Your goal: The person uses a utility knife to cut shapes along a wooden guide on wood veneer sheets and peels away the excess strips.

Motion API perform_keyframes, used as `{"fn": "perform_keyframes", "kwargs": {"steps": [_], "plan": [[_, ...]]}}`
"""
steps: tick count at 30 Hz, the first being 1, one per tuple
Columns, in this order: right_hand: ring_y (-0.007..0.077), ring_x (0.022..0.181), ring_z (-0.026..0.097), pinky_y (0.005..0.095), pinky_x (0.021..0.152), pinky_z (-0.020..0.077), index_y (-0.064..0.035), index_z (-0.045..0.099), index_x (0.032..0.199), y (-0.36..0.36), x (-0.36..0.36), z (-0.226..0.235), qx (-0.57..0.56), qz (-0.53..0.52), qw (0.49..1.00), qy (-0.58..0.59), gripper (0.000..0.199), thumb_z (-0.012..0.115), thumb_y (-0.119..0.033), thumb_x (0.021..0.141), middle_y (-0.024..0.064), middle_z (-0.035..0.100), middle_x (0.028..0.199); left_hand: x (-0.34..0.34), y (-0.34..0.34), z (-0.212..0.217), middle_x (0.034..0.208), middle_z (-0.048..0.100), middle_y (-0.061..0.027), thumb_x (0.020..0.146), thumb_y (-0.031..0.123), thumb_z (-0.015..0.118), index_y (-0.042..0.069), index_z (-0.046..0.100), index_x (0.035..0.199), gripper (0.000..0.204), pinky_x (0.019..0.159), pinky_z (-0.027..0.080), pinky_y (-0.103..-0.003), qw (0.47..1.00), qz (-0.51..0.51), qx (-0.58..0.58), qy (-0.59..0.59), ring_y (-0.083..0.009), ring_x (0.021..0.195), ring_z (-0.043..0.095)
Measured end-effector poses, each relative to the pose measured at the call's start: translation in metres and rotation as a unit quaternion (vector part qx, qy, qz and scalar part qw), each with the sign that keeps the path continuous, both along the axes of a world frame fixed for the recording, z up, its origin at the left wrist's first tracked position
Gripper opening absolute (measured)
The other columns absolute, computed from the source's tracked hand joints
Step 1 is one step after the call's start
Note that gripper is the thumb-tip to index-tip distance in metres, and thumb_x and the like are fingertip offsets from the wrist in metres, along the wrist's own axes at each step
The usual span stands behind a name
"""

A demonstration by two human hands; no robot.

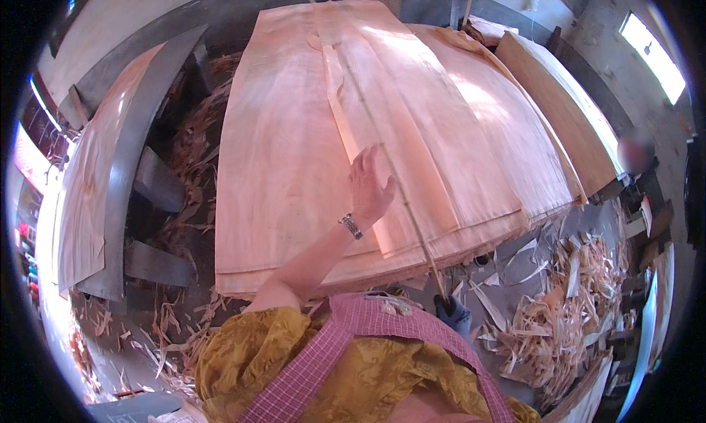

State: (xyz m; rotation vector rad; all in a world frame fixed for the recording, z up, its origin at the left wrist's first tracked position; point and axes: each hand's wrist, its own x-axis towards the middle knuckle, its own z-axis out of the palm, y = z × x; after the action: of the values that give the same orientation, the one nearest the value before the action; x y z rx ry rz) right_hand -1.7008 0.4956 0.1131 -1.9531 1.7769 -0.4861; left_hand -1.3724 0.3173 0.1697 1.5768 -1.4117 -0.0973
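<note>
A tall stack of thin, pale pink wood veneer sheets [294, 143] fills the middle of the view. My left hand [368, 187], with a metal bracelet at the wrist, reaches over the top sheet with fingers apart and holds nothing. It is beside a narrow veneer strip [340, 121]. A long thin stick [390, 165] lies slanted across the stack from the far edge to the near edge. My right hand [452, 313], in a dark glove, grips the stick's near end just below the stack's front edge. My chest partly hides this hand.
A second veneer stack [559, 107] stands at the back right. Veneer scraps [559, 313] litter the floor at the right and at the left [184, 173]. A grey metal frame [132, 165] carrying a sheet runs along the left. Another person [636, 154] stands at the far right.
</note>
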Motion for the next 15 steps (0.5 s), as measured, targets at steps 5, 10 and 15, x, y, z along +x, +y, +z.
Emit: {"fn": "perform_keyframes", "kwargs": {"steps": [5,10,15], "plan": [[0.0394,0.061,0.060,0.0446,0.055,0.0454,-0.0041,0.062,0.080,-0.019,-0.049,0.014,-0.035,-0.033,0.999,0.006,0.031,0.065,-0.033,0.092,0.0216,0.060,0.067,0.006,-0.015,-0.080,0.152,0.022,-0.0314,0.078,0.041,0.069,0.007,0.017,0.153,0.097,0.114,0.024,-0.051,0.957,0.052,0.286,0.013,-0.0426,0.142,0.023],[0.0402,0.057,0.058,0.0454,0.052,0.0432,-0.0026,0.057,0.073,-0.063,-0.112,0.023,-0.049,-0.035,0.997,0.046,0.036,0.065,-0.032,0.092,0.0209,0.058,0.063,-0.004,-0.046,-0.140,0.150,0.026,-0.0318,0.078,0.048,0.069,0.005,0.014,0.154,0.103,0.112,0.027,-0.052,0.906,0.128,0.403,0.029,-0.0439,0.140,0.027],[0.0356,0.055,0.060,0.0433,0.051,0.0440,-0.0057,0.057,0.071,-0.122,-0.179,0.009,-0.045,-0.045,0.998,0.028,0.036,0.068,-0.034,0.089,0.0181,0.059,0.062,0.004,-0.084,-0.202,0.147,0.033,-0.0298,0.077,0.048,0.068,-0.001,0.014,0.152,0.104,0.111,0.032,-0.049,0.886,0.196,0.417,0.055,-0.0406,0.137,0.034]]}}
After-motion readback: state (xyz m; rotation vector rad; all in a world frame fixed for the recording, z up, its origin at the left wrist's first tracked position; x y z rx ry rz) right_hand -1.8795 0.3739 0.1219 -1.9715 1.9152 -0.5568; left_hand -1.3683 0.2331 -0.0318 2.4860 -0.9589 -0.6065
